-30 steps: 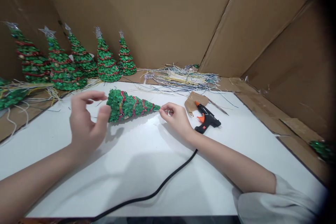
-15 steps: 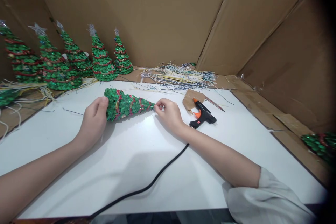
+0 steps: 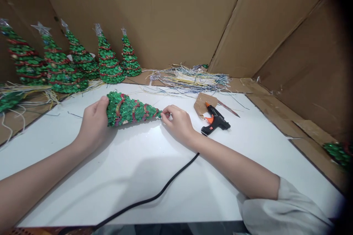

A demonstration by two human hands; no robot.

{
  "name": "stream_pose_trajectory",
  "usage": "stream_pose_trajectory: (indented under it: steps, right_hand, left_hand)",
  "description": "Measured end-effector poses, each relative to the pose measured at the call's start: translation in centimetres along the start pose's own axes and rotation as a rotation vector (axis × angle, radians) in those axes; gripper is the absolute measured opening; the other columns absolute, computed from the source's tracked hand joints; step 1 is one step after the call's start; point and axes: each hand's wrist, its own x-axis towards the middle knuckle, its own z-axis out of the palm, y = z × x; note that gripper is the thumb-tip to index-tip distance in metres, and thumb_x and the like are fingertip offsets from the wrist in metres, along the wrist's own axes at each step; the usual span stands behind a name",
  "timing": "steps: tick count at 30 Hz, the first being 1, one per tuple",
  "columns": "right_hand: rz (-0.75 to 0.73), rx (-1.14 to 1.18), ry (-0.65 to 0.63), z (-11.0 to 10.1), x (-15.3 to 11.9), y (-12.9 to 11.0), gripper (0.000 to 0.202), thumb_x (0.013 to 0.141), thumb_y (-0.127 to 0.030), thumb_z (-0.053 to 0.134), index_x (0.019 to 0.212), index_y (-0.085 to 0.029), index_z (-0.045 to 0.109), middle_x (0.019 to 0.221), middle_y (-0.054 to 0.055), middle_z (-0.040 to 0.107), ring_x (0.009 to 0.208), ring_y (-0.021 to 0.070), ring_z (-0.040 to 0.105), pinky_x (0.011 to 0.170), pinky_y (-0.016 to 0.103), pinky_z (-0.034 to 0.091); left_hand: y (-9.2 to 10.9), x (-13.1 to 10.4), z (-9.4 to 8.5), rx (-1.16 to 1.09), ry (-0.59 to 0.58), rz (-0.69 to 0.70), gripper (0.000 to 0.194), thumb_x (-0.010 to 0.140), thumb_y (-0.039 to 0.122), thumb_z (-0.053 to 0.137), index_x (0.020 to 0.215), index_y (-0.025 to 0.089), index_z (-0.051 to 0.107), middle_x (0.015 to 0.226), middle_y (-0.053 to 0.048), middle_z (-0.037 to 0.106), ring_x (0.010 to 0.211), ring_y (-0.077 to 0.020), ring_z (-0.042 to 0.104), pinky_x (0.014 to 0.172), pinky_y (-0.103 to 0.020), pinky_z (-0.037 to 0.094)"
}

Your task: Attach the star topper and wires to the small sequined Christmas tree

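Currently you have a glittery green cone-shaped tree with red garland bands (image 3: 135,110) on its side between your hands, wide base to the left, narrow tip to the right. Its place: over the far half of the white flat-topped desk (image 3: 154,176), left of centre; whether its underside touches the surface, cannot tell.

Your left hand (image 3: 94,123) is closed around the edge of the base, thumb up along the rim, the other fingers mostly hidden. Your right hand (image 3: 178,120) is narrow, thumb and forefinger pinched at the tip; what exactly sits between those fingertips is too small to make out. Loose grey sleeve (image 3: 286,203) pushed up at your right elbow.

Right of your right hand: a black glue gun with orange nozzle and trigger (image 3: 217,119), lying on its side, nozzle over a brown cardboard scrap (image 3: 200,103). Just beside these, a slim pointed tool (image 3: 228,108). A thick black cable (image 3: 168,188) curves from under your right forearm to the near edge.

Beyond the tree, a loose heap of thin white, yellow and blue wires (image 3: 193,80) lies along the far edge. Back left, five upright green trees with clear star toppers (image 3: 110,64) stand before a tall brown cardboard wall (image 3: 171,18)
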Motion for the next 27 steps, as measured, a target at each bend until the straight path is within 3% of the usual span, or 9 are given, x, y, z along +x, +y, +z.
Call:
stream_pose_trajectory:
  steps: [3,8,13,18,23,27]
  right_hand:
    - [0.009,-0.015,0.006,-0.1,-0.2,-0.4,0.011,0.081,-0.021,0.048,0.075,-0.02,0.057,0.076,0.0,0.061,0.07,0.0126,0.055,0.062,0.024,0.035]
    - [-0.044,-0.037,-0.026,-0.2,-0.5,-0.8,0.011,0.082,-0.019,0.047,0.077,-0.02,0.056,0.078,0.001,0.062,0.074,0.0132,0.056,0.064,0.024,0.036]
    - [-0.006,-0.075,-0.012,-0.2,-0.5,-0.9,0.011,0.082,-0.02,0.047,0.077,-0.02,0.056,0.078,0.002,0.062,0.073,0.0143,0.056,0.063,0.025,0.036]
    - [-0.086,-0.056,-0.034,-0.1,-0.5,-1.0,0.011,0.082,-0.017,0.047,0.076,-0.02,0.056,0.08,0.002,0.062,0.077,0.014,0.056,0.066,0.024,0.037]
    - [0.015,0.035,-0.002,-0.2,-0.5,-0.9,0.005,0.082,-0.021,0.049,0.082,-0.021,0.053,0.074,-0.001,0.06,0.067,0.0125,0.055,0.061,0.023,0.036]
    - [0.04,0.135,-0.001,0.0,-0.5,-0.5,0.008,0.081,-0.022,0.05,0.073,-0.02,0.05,0.069,-0.002,0.058,0.064,0.0111,0.054,0.06,0.022,0.036]
  left_hand:
    - [0.6,0.0,0.2,-0.102,0.027,-0.087,0.03,0.087,0.03,0.044,0.062,0.015,0.048,0.055,0.004,0.041,0.053,-0.0085,0.036,0.052,-0.021,0.035]
    - [1.3,-0.3,0.5,-0.151,0.035,-0.115,0.028,0.086,0.024,0.044,0.06,0.015,0.046,0.051,0.004,0.039,0.049,-0.008,0.038,0.05,-0.021,0.039]
    - [0.9,-0.1,0.4,-0.173,0.02,-0.115,0.025,0.085,0.027,0.047,0.063,0.015,0.048,0.055,0.003,0.047,0.054,-0.009,0.043,0.053,-0.021,0.04]
    - [0.5,0.2,0.3,-0.16,0.054,-0.11,0.023,0.084,0.027,0.049,0.064,0.015,0.048,0.057,0.004,0.047,0.057,-0.0099,0.044,0.055,-0.022,0.039]
    - [0.8,0.1,0.4,-0.178,0.015,-0.147,0.024,0.085,0.027,0.047,0.064,0.015,0.048,0.057,0.004,0.048,0.056,-0.0093,0.044,0.054,-0.022,0.038]
    - [1.2,-0.2,0.5,-0.181,0.035,-0.149,0.022,0.084,0.025,0.047,0.065,0.015,0.05,0.057,0.003,0.05,0.057,-0.0094,0.045,0.054,-0.021,0.039]
